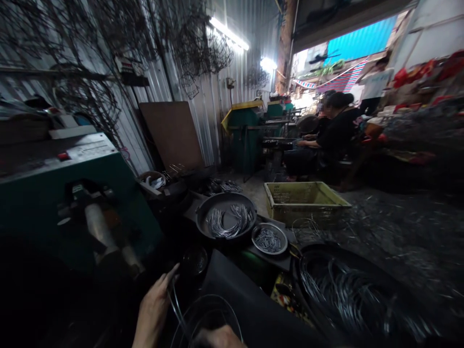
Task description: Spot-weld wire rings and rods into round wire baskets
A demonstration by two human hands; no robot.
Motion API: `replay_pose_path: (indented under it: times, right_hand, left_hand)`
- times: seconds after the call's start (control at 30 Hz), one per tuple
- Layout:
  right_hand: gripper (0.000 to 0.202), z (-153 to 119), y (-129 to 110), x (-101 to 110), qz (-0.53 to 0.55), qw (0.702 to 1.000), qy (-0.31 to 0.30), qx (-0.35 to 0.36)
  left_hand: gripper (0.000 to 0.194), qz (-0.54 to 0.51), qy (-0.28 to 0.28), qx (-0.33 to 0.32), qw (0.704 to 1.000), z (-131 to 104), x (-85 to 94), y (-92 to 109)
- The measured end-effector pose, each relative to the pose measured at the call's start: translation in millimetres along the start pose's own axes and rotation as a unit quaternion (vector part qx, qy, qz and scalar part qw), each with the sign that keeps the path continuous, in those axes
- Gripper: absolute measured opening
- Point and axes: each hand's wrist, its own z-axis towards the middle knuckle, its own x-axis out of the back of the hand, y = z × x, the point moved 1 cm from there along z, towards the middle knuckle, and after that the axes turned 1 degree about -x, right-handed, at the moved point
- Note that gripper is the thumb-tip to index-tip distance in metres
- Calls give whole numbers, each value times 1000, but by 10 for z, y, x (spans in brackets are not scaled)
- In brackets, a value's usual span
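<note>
1. Head view, and straight to the bottom edge: the left hand [154, 302] has its fingers closed together on the thin wire [175, 299], pinching near its upper end, and the shiny strands slant down towards the lap.

2. Same view, just across: the right hand [220, 336] is low in the frame and smeared by blur. It's right by the lower stretch of the strands, but whether it grips them, I cannot tell.

3. Around that right hand sweeps a wide wire loop [217, 296], over the dark sheet [232, 282]. One piece with the strands? Too dim to call.

4. Now the feel of it: this looks like metal, light in the hand, springy rather than limp, unlikely to snap. I'd expect it to be smooth, apt to slide or twist between fingertips, and any cut end could scratch.

5. Best hold, in my judgement: a firm pinch close to the end with one hand, the other supporting further along the curve, so the spring can't whip round.

6. And beyond the hands, more metal! Curved coils [219, 226] lie in a round pan [203, 208], small metal pieces [268, 239] fill a shallow bowl [270, 252] beside it, and a big heap of coils [344, 290] glints on the right.
</note>
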Motion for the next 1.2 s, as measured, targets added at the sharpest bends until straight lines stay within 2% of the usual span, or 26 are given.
replay_pose_path:
  times: [0.13, 0.27, 0.37, 0.53, 0.6, 0.7, 0.8, 0.87, 0.97, 1.0, 1.03, 1.1, 1.17, 1.2]
  right_hand:
    - [28, 117, -237, 321, 13, 997, 62, -46]
    - [30, 120, -180, 462, 53, 993, 68, -84]
    - [32, 125, -117, 463, 93, 990, 70, -82]
    - [34, 211, -190, 498, 106, 986, 100, -76]
    - [33, 194, -210, 485, 106, 989, 70, -79]
    - [34, 129, -165, 416, 112, 993, -36, -29]
    - [32, 125, -21, 360, 22, 991, -124, -36]
    - [28, 134, 35, 358, -22, 986, -155, -50]
    - [22, 91, -61, 416, 25, 985, -170, 6]
    - [18, 96, -105, 458, 30, 987, -156, 19]
    - [12, 138, -131, 509, 26, 993, -115, 19]
    - [14, 330, -105, 576, 63, 997, -46, -7]
    - [17, 567, -30, 548, 101, 993, -12, -61]
    - [17, 652, -3, 508, 121, 985, -12, -119]
  left_hand:
    - [39, 44, 53, -51, 996, 166, 128, 236]
    - [45, 111, 98, -128, 981, 98, 78, 400]
    - [53, 103, 93, -137, 981, 10, 26, 373]
    - [55, 56, 79, -109, 989, -97, 50, 199]
    - [52, 32, 91, -80, 992, -146, 72, 125]
    - [49, -10, 110, -52, 993, -193, 65, 10]
    - [48, -23, 116, -57, 991, -140, 9, -41]
    - [44, -27, 109, -53, 992, -75, 15, 46]
    - [37, -44, 95, -30, 994, -55, 151, 327]
    - [37, -47, 88, -15, 995, -84, 205, 395]
    - [39, -42, 103, 0, 994, -144, 251, 425]
    - [46, -36, 131, 4, 991, -406, 294, 411]
    - [51, -50, 150, 0, 987, -866, 249, 427]
    - [54, -57, 128, 1, 990, -1136, 178, 477]
